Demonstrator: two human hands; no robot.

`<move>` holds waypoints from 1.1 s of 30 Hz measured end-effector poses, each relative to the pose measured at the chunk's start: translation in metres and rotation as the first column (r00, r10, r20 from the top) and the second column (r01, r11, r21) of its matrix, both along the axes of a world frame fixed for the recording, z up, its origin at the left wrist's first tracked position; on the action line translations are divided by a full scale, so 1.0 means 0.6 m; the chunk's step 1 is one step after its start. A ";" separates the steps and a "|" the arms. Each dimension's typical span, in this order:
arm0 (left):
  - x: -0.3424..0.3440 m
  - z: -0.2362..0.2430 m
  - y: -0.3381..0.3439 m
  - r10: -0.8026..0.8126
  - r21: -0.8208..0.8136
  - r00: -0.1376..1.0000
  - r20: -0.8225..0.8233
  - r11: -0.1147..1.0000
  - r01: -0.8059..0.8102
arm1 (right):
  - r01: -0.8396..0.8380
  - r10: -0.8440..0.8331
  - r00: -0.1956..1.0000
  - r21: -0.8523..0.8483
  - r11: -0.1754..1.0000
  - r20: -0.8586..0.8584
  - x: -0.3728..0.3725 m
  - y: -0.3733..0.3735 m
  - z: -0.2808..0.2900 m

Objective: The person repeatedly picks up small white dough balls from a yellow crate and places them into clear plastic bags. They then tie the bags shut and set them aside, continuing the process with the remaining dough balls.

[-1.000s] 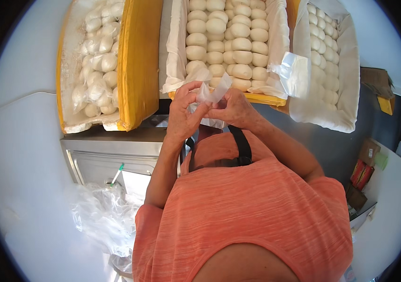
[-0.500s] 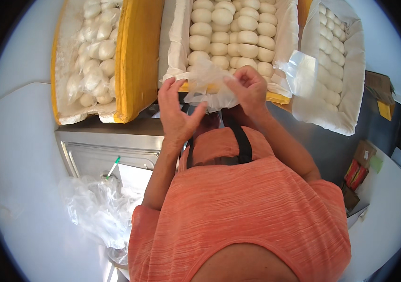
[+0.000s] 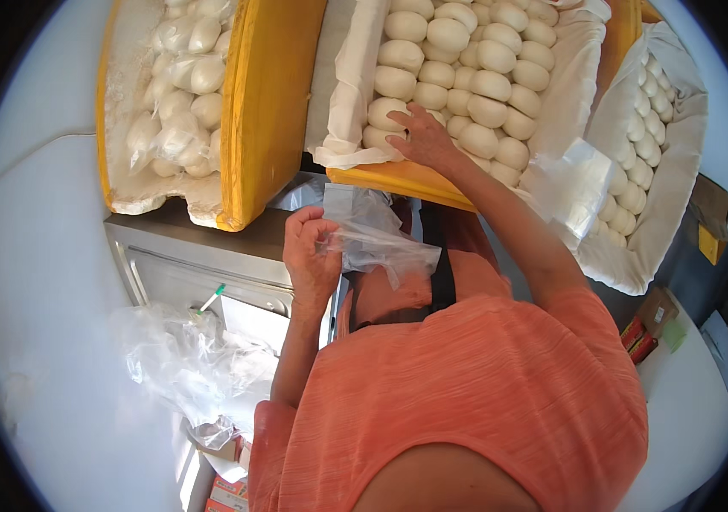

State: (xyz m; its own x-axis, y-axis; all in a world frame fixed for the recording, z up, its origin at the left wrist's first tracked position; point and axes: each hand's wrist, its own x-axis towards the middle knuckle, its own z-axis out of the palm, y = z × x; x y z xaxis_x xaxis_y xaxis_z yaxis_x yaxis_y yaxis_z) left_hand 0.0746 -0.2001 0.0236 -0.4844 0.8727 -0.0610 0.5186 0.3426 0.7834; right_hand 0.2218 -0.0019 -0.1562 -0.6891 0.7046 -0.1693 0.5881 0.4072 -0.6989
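Note:
A clear plastic bag [image 3: 381, 235] hangs from my left hand [image 3: 311, 252], its upper edge pinched in the fingers. The bag looks limp, with nothing in it. My right hand [image 3: 425, 141] reaches over the front edge of the middle yellow box [image 3: 398, 177], which is lined with white cloth [image 3: 347, 94]. Its thumb and fingers are spread at the round white buns [image 3: 381, 139] in the front left corner, touching or nearly touching them. Rows of similar buns fill this box.
Bagged buns [image 3: 180, 115] fill a yellow-walled foam box [image 3: 266, 94] at left. Another cloth-lined box [image 3: 678, 162] of buns stands at right. A stack of clear bags [image 3: 573, 183] lies between the boxes. Crumpled plastic [image 3: 202, 367] and a green-capped pen [image 3: 212, 297] lie at lower left.
Both hands were together at the bag. The right hand has let go of it and moved to the buns, while the left has drawn the bag lower and nearer my body.

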 end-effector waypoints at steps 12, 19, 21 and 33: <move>0.014 0.004 -0.051 0.210 -0.145 0.976 0.061 0.969 -0.199 | 0.151 -0.120 0.906 -0.044 0.988 0.406 -0.112 -0.052 -0.057; -0.007 -0.006 -0.072 0.311 -0.191 0.907 0.285 0.945 -0.264 | 0.144 -0.144 0.989 -0.005 0.990 -0.034 -0.038 -0.040 -0.065; -0.014 -0.002 -0.072 0.289 -0.229 0.894 0.342 0.949 -0.219 | 0.132 -0.130 0.989 0.025 0.991 -0.075 -0.022 -0.040 -0.051; -0.038 -0.011 0.028 0.125 -0.009 0.962 0.241 0.992 -0.126 | 0.462 -0.885 0.418 -0.790 0.403 -0.207 0.107 -0.009 0.130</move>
State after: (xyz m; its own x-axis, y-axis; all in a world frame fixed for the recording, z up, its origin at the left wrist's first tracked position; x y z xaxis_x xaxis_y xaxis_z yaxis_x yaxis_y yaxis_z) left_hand 0.0519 -0.1833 0.0169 -0.5619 0.8065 -0.1841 0.2678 0.3878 0.8820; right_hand 0.2859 -0.0072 -0.0780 -0.0952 0.8536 -0.5121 -0.1129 -0.5204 -0.8464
